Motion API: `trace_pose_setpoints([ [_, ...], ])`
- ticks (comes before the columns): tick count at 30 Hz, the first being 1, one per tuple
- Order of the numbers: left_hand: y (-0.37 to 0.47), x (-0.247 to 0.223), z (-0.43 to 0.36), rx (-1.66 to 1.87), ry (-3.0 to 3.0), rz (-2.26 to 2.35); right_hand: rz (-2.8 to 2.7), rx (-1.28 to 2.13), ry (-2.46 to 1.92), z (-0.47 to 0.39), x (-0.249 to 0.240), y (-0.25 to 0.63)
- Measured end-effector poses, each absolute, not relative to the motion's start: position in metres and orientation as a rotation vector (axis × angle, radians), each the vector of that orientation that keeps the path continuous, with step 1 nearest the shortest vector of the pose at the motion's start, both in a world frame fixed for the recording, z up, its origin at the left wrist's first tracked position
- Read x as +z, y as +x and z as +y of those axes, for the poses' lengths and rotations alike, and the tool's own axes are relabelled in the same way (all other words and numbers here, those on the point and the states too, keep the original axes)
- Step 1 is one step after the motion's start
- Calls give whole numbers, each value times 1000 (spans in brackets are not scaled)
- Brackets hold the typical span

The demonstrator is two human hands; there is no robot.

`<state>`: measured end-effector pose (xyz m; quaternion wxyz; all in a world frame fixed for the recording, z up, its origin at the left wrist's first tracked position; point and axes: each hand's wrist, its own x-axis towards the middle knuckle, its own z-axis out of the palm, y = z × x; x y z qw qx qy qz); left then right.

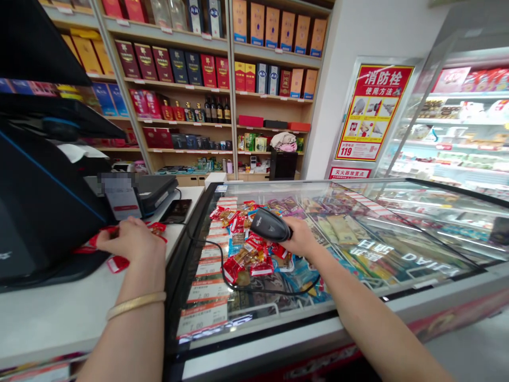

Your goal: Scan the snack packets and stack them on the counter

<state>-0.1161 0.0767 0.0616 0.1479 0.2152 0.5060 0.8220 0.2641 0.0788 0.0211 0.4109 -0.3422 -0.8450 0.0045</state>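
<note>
My right hand (300,236) is wrapped round the handle of a black barcode scanner (271,225), above the glass top of a chest freezer. Just under and around the scanner, a loose pile of small red-wrapped snack packets (237,262) lies on the glass. On the white counter to the left, my left hand (133,239) is closed over more red snack packets (157,229), which stick out on both sides of it. Its fingertips are partly hidden. One packet (117,263) lies just below that hand.
A black checkout terminal (35,212) stands at the left, with a small stand-up card (121,199) and a phone (177,210) nearby. The scanner's cable (254,290) loops over the chest freezer (397,281). Shelves (178,85) of boxes and bottles line the back.
</note>
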Motion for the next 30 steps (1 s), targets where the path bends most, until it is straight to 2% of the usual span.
trace_pose_setpoints([
  [2,-95,64,78,2520,408,1419,-2115,6,-853,80,21,265],
  [4,-71,67,75,2430,541,1416,-2112,-7,-849,81,21,266],
  [6,-49,68,69,2091,940,1492,-2114,-19,-848,83,20,266],
  [11,-15,60,53,891,1888,1595,-2116,-41,-882,84,21,266],
  [14,-6,54,50,349,2113,1685,-2111,-70,-919,84,22,267],
  [17,3,55,46,30,2201,1803,-2117,-77,-932,84,22,267],
  [22,13,59,40,-109,2263,1885,-2121,-67,-939,84,22,267],
  [30,-3,44,52,325,2148,1669,-2073,-51,-915,86,22,271],
])
